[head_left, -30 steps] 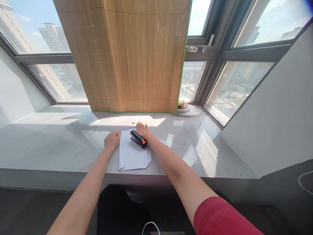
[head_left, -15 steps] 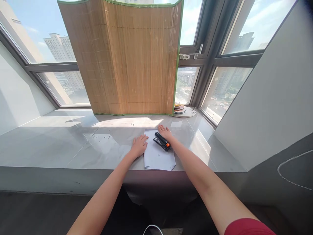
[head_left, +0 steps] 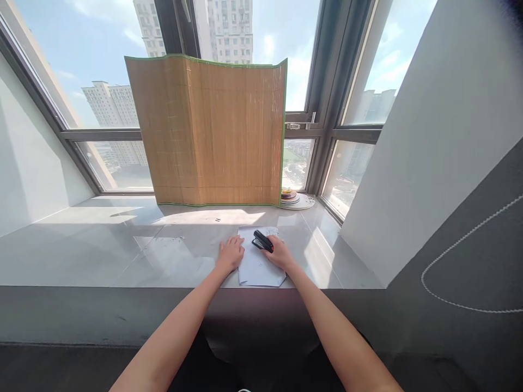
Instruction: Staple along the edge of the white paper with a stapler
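Observation:
White paper [head_left: 252,268] lies on the sill near its front edge, one bottom corner folded or cut off. My left hand [head_left: 231,253] rests flat at the paper's left edge, fingers stretched out and holding nothing. Over the paper, my right hand [head_left: 280,255] is wrapped round the rear end of a black stapler [head_left: 261,239], whose front points up and to the left. A little orange shows on the stapler beside my fingers. Small marks or bits show on the paper; I cannot tell which.
A brown bamboo mat [head_left: 216,130] with green edging stands upright against the window. Stacked plates [head_left: 291,197] sit at its right. Loose staples [head_left: 218,220] and small scraps lie on the grey sill [head_left: 93,256]. A beaded cord [head_left: 425,275] hangs at the right wall.
My right hand has left the paper's upper right edge, come back toward me and closed on the stapler. My left hand stays at the paper's left edge. The camera view has tilted up.

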`<state>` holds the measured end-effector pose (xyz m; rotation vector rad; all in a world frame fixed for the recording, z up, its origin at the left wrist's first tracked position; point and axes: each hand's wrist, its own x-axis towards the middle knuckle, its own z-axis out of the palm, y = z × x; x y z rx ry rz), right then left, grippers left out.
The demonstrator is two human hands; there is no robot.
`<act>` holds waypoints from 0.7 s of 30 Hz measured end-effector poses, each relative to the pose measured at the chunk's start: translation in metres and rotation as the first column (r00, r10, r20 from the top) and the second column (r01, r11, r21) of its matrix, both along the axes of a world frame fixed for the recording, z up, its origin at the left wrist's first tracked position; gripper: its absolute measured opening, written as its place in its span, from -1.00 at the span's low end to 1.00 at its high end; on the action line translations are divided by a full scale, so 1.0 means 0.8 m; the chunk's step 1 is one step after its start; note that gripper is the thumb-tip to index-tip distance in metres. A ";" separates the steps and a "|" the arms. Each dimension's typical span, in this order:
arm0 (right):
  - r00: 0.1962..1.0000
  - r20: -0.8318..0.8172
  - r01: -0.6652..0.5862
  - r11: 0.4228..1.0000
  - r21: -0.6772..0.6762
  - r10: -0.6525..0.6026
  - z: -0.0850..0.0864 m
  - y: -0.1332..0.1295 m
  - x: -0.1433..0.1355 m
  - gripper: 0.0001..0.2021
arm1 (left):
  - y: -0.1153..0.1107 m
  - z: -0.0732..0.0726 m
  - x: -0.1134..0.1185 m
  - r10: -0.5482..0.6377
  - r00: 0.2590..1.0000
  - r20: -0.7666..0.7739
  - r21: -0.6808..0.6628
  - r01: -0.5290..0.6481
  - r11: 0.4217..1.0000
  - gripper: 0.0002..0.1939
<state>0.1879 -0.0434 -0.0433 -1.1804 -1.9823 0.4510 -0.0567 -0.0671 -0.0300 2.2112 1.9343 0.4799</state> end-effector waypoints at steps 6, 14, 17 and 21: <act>0.983 -0.182 -0.006 0.998 -0.065 -0.006 0.009 0.006 0.007 -0.69 | 0.005 -0.001 -0.006 -0.037 0.997 0.074 -0.007 0.038 0.999 -0.48; 0.890 -0.433 0.134 0.990 -0.048 -0.142 0.027 -0.004 0.017 -0.69 | 0.007 -0.006 -0.017 -0.250 0.909 0.335 0.103 0.228 0.968 -0.45; 0.723 -0.627 0.223 0.957 -0.186 -0.291 0.029 -0.008 0.027 -0.66 | 0.007 -0.007 -0.021 -0.178 0.885 0.429 0.044 0.177 0.983 -0.33; 0.600 -0.738 0.011 0.926 -0.378 -0.308 0.032 -0.013 0.040 -0.72 | 0.011 -0.003 -0.028 -0.139 0.763 0.631 0.052 0.138 0.989 -0.24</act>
